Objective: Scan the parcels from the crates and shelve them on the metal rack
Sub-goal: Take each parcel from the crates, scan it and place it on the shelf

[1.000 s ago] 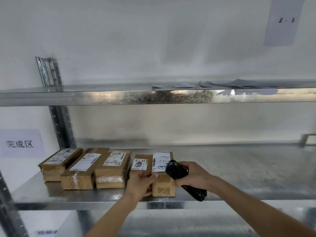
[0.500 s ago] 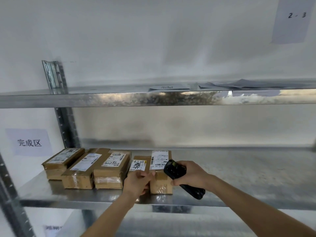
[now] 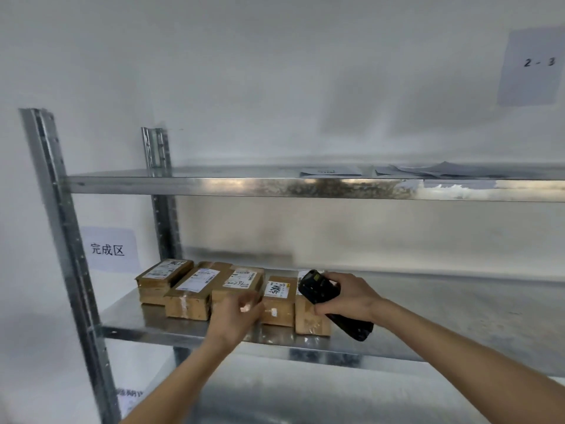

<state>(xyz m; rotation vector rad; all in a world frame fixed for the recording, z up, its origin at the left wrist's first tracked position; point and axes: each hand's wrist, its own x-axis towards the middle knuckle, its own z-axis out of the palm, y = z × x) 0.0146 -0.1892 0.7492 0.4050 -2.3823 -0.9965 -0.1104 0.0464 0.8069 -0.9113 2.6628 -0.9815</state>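
Several brown cardboard parcels with white labels stand in a row at the left of the metal rack's middle shelf [image 3: 458,319]. The rightmost parcel [image 3: 310,322] sits beside a smaller one [image 3: 279,298]. My right hand [image 3: 348,296] grips a black handheld scanner [image 3: 318,286] just over the rightmost parcel's right top edge and hides its label. My left hand [image 3: 237,316], blurred, hovers at the front of the third parcel [image 3: 238,281] with loosely curled fingers and holds nothing.
The upper shelf [image 3: 275,186] carries loose paper sheets [image 3: 330,171]. Steel uprights [image 3: 58,240] stand at the left. Wall signs read "完成区" [image 3: 108,249] and "2-3" [image 3: 539,61]. Bare shelf metal stretches right of the parcels.
My left hand has let go of the parcels it steadied and slid left in front of the third one. The camera view has swung left. The scanner stays over the rightmost parcel.
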